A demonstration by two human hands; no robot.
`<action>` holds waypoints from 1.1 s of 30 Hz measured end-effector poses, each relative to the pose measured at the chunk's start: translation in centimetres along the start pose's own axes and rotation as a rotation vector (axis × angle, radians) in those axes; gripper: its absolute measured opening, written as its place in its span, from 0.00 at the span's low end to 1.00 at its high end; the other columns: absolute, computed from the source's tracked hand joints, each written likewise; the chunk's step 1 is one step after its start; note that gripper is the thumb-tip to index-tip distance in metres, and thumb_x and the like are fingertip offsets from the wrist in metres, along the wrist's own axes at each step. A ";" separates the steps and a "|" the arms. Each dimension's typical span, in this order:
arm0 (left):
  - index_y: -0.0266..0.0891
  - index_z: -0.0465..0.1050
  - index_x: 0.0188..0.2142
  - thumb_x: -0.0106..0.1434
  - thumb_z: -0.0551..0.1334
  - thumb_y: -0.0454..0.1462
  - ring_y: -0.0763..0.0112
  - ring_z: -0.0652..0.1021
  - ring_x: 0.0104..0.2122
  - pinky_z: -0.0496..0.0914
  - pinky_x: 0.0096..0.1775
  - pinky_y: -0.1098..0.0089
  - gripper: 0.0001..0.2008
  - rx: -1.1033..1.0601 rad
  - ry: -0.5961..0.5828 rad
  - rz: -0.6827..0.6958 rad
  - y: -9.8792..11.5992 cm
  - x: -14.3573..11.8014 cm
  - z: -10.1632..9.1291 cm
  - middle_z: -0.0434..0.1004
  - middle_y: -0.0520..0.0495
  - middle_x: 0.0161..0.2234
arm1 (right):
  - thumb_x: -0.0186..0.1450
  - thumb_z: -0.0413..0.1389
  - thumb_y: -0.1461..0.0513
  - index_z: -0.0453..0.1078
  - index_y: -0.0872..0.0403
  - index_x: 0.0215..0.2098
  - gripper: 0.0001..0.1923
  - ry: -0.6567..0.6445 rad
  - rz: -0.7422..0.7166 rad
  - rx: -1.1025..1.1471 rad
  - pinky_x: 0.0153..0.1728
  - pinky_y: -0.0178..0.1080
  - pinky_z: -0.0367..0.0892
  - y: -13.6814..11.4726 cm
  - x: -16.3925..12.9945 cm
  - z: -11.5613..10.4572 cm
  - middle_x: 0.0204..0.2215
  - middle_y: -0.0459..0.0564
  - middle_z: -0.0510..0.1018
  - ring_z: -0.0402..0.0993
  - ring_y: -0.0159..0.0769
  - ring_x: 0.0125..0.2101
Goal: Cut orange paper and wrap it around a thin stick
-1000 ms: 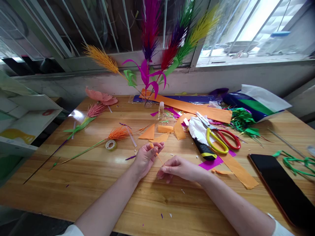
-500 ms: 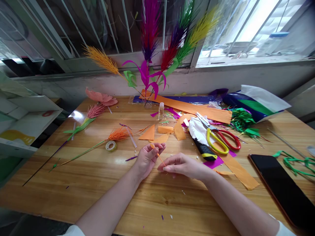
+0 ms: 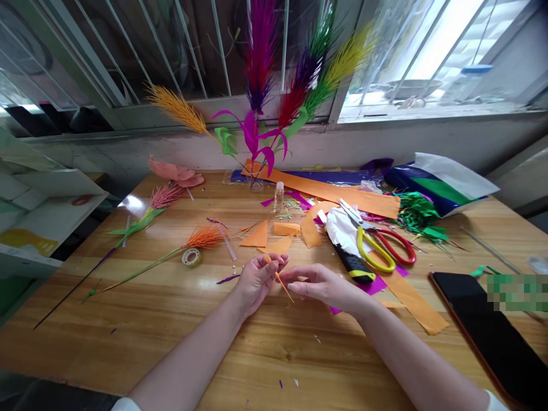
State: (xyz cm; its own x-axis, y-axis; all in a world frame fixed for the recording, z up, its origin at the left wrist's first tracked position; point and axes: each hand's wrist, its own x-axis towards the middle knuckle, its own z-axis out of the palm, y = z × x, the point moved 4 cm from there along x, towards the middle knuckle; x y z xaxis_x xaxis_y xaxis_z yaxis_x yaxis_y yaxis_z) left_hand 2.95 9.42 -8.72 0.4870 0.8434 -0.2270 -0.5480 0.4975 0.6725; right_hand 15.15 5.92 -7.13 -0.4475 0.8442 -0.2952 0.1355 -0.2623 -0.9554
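At near edge of desk (image 3: 265, 354): left hand (image 3: 257, 279) pinching top of thin orange stick (image 3: 282, 283), right hand (image 3: 325, 285) closed lightly on its lower end, fingers narrow. Stick bare-looking, no fringe on it yet — judging early stage. Beyond stick: cut orange paper pieces (image 3: 259, 235), scissors (image 3: 377, 242), utility knife (image 3: 353, 264) lying ready. Left of stick: finished orange flower (image 3: 201, 237), tape roll (image 3: 190, 257). Far beyond stick: clear vase (image 3: 257, 182) holding several finished feathery stems (image 3: 261, 57); small bottle (image 3: 279, 195), contents unclear.

Home craft table (image 3: 171, 319), paper flowers (image 3: 274, 97), scissors (image 3: 377, 245)
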 end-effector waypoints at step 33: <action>0.34 0.69 0.16 0.43 0.67 0.31 0.70 0.71 0.40 0.59 0.49 0.67 0.07 0.040 -0.008 -0.002 -1.2 0.5 -0.2 0.70 0.51 0.26 | 0.52 0.56 0.52 0.69 0.59 0.25 0.17 0.008 0.069 0.015 0.25 0.31 0.57 1.4 0.8 0.1 0.19 0.44 0.68 0.61 0.26 0.21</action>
State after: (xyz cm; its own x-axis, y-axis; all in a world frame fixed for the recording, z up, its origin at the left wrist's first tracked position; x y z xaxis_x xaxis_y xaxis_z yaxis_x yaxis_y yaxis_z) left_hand 3.73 9.27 -9.81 0.4933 0.8407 -0.2231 -0.5193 0.4904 0.6998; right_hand 14.87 6.23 -8.66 -0.4305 0.8276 -0.3602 0.1528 -0.3265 -0.9328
